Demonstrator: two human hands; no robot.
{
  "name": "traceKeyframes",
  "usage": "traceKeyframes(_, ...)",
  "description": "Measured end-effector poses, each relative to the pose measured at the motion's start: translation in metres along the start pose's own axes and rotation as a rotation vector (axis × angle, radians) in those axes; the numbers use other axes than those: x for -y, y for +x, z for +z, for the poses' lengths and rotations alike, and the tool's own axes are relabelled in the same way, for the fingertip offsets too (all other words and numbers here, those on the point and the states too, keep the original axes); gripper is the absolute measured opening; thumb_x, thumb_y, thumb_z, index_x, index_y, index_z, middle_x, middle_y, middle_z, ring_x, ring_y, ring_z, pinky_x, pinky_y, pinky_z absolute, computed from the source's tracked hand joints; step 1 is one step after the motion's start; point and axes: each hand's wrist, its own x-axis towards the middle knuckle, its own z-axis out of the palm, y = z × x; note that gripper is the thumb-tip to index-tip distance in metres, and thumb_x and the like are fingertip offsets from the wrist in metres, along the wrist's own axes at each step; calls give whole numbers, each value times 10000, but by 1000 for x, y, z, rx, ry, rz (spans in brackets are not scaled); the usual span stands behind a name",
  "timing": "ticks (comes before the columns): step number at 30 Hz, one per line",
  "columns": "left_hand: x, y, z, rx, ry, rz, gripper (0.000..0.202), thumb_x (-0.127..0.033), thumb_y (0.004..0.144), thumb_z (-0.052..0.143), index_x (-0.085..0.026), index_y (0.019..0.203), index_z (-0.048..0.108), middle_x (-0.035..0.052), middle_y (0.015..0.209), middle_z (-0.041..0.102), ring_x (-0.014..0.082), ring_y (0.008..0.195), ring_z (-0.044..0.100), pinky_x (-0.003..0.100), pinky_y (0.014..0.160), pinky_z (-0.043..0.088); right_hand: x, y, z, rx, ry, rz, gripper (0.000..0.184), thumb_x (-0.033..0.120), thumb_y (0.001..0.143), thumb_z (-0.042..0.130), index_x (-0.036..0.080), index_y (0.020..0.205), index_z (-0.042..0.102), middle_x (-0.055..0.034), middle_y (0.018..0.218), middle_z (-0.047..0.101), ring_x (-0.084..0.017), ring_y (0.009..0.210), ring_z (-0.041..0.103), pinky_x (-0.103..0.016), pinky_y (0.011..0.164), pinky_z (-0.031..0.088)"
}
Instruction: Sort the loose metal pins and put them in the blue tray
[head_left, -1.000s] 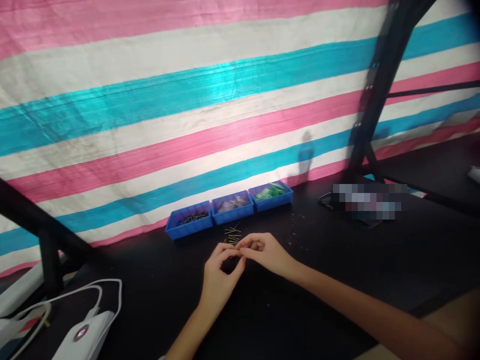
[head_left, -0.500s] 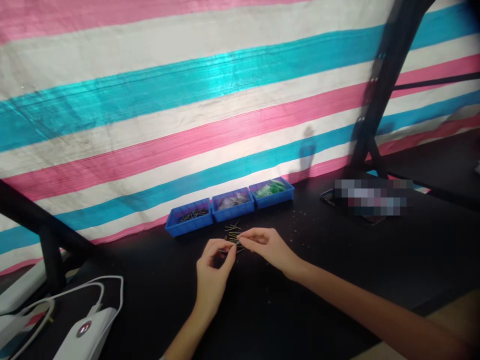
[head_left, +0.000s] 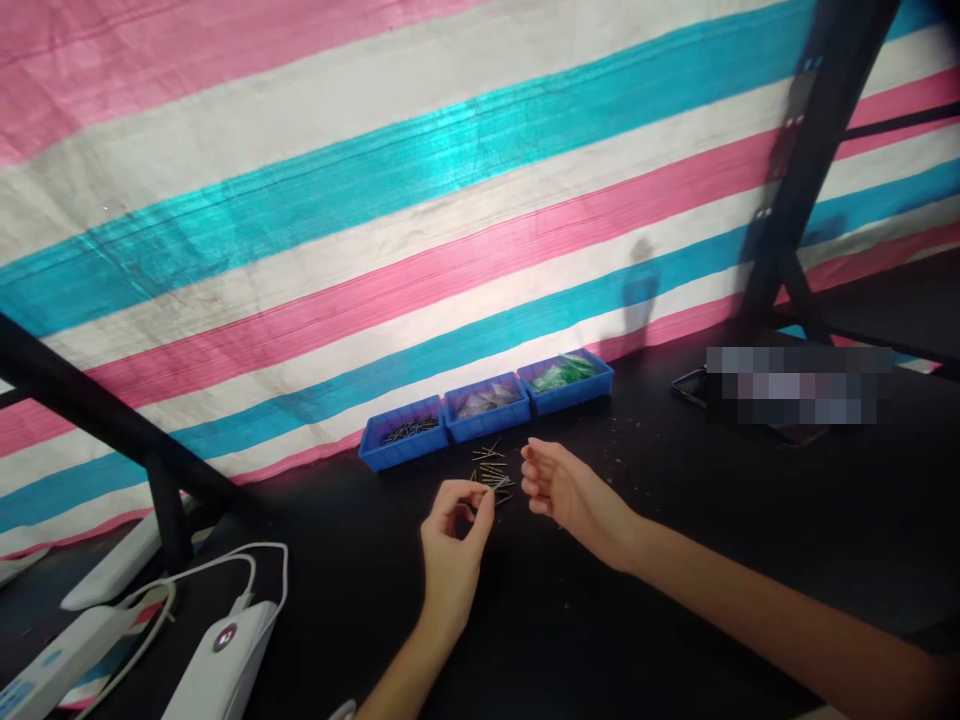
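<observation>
Thumb and forefinger of my left hand meet in a pinch at the near edge of a small pile of thin screws. What sits between those fingertips is too small to make out. My right hand is to the right of the pile, apart from it, its fingers loosely curled and nothing visible in them. Behind the pile stand three blue bins in a row: a left bin with dark screws, a middle bin with clear plastic bags, and a right bin with green-and-clear packets.
A white power bank with a white cable lies at the lower left, near a power strip. Dark frame legs rise on both sides. A striped sheet hangs behind the black table. Small bits lie right of the bins.
My right hand has drawn back to the right from the screw pile, its pinch loosened. My left hand stays pinched at the pile. The whole view has shifted slightly.
</observation>
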Motion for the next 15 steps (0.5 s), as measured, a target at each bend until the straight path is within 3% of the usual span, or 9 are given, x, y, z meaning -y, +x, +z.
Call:
traceKeyframes(6,2,-1,0,-4,-16,-18,91,-270,774,573,-181,778,590,-2,758,547,117,724,506,207,651,399,2,-1,0,60,255,157,277,341,727,614,177,619,419,65,554,393,-61,488,385,-179,430,274)
traceKeyframes(15,-2,-4,3,42,-2,-34,100,-277,787,557,-181,769,578,-4,746,537,116,713,499,210,641,392,4,-7,1,161,286,194,330,331,729,611,188,593,346,71,534,323,-67,474,304,-192,428,222)
